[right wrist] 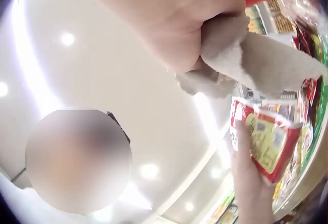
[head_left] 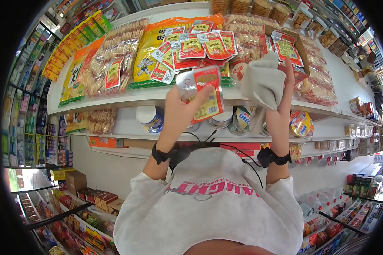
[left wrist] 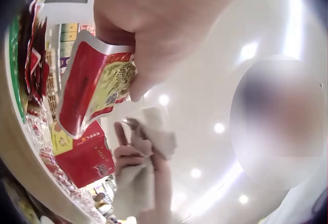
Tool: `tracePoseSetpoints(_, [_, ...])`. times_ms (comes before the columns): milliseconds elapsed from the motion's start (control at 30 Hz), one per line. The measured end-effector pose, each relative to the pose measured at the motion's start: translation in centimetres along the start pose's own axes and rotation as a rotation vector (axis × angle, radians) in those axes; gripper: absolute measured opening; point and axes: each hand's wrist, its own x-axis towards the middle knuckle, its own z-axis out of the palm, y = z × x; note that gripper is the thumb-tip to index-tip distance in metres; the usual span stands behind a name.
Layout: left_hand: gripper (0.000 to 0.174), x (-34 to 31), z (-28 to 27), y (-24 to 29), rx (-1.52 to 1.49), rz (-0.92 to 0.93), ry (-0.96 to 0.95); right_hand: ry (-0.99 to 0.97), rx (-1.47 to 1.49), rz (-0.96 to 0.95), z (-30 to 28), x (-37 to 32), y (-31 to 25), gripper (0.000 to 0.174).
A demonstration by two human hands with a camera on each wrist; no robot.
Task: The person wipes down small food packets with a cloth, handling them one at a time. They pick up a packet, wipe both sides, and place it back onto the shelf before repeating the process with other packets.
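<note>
A red and silver packet (head_left: 209,91) is pinched between the thumb and fingers of my left hand (head_left: 178,112), above the shelf's front edge; the left wrist view shows the same packet (left wrist: 92,88) with its yellow panel. My right hand (head_left: 282,102) grips a grey cloth (head_left: 264,80) that hangs down past the palm, with one finger pointing up; the cloth (right wrist: 271,62) also shows in the right wrist view. Behind the held packet, a pile of similar packets (head_left: 191,46) lies on a yellow bag. An open box (head_left: 300,72) holding more such packets stands just beyond my right hand.
Clear bags of round snacks (head_left: 115,51) lie along the white shelf (head_left: 136,100), with one packet on the left bag. Round tins (head_left: 151,118) stand on the shelf below. Jars (head_left: 302,19) line the back right. Dark cables (head_left: 251,165) hang near the body.
</note>
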Motion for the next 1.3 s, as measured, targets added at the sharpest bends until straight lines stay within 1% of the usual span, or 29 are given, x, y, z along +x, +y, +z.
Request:
tracePoseSetpoints(33, [0.026, 0.1, 0.2, -0.1, -0.167, -0.068, 0.051, -0.085, -0.011, 0.022, 0.2, -0.1, 0.8, 0.068])
tracePoseSetpoints(67, [0.029, 0.2, 0.2, -0.8, -0.251, -0.055, 0.036, -0.169, -0.022, 0.044, 0.3, -0.5, 2.0, 0.067])
tracePoseSetpoints(100, [0.029, 0.1, 0.4, -0.9, -0.255, -0.065, 0.034, -0.252, -0.033, 0.068, 0.3, -1.0, 2.6, 0.066])
tracePoseSetpoints(167, [0.03, -0.1, 1.2, -1.0, -0.262, -0.08, 0.028, -0.292, 0.217, 0.222, 2.6, -2.3, 2.0, 0.063])
tracePoseSetpoints(200, [0.03, -0.1, 1.7, -1.3, -0.222, -0.072, 0.019, -0.297, 0.228, 0.263, 3.4, -2.8, 2.1, 0.06])
tracePoseSetpoints(300, [0.03, 0.4, 2.0, -1.7, -0.073, 0.076, 0.102, -0.307, 0.251, 0.368, 4.3, -3.3, 2.4, 0.049])
tracePoseSetpoints(367, [0.03, 0.5, 1.5, -1.8, -0.031, 0.077, 0.098, -0.314, 0.251, 0.422, 4.5, -2.4, 2.0, 0.041])
tracePoseSetpoints(467, [0.029, 0.1, 1.8, -1.5, -0.019, 0.065, 0.093, -0.255, 0.308, 0.392, 5.0, -2.6, 3.5, 0.033])
tracePoseSetpoints(667, [0.027, 0.1, 2.5, -1.5, -0.042, 0.082, 0.094, -0.15, 0.279, 0.294, 5.2, -3.0, 3.6, 0.033])
tracePoseSetpoints(767, [0.026, 0.0, 2.7, -1.4, -0.039, 0.062, 0.105, -0.152, 0.186, 0.237, 5.0, -2.9, 3.5, 0.032])
tracePoseSetpoints(833, [0.025, 0.0, 2.7, -1.3, -0.041, 0.028, 0.104, -0.15, 0.187, 0.244, 4.9, -2.8, 3.4, 0.033])
tracePoseSetpoints(933, [0.023, 0.2, 2.7, -1.9, -0.026, 0.066, 0.12, -0.16, 0.166, 0.249, 4.7, -2.6, 3.5, 0.033])
tracePoseSetpoints(967, [0.027, 0.3, 2.7, -1.9, -0.011, 0.07, 0.112, -0.165, 0.155, 0.249, 4.7, -2.6, 3.6, 0.033])
tracePoseSetpoints(1033, [0.035, 0.2, 2.6, -2.1, 0.018, 0.075, 0.096, -0.107, 0.145, 0.192, 5.0, -2.9, 3.9, 0.032])
tracePoseSetpoints(1133, [0.058, 0.6, 2.6, -3.4, 0.203, 0.323, 0.226, -0.017, 0.081, 0.116, 4.5, -3.3, 5.4, 0.036])
tracePoseSetpoints(1167, [0.063, 0.7, 2.8, -3.4, 0.14, 0.326, 0.154, 0.014, 0.052, 0.087, 4.3, -3.2, 5.8, 0.039])
tracePoseSetpoints(1233, [0.075, 0.2, 3.4, -3.3, 0.015, 0.329, 0.009, -0.126, 0.0, -0.086, 4.9, -2.5, 4.0, 0.051])
tracePoseSetpoints(1267, [0.073, -0.1, 3.6, -3.0, 0.095, 0.334, -0.016, -0.197, -0.026, -0.174, 5.3, -2.4, 3.2, 0.057])
tracePoseSetpoints(1300, [0.073, -0.3, 3.6, -2.9, -0.13, 0.179, -0.048, -0.278, -0.068, -0.209, 5.9, -2.8, 2.9, 0.061])
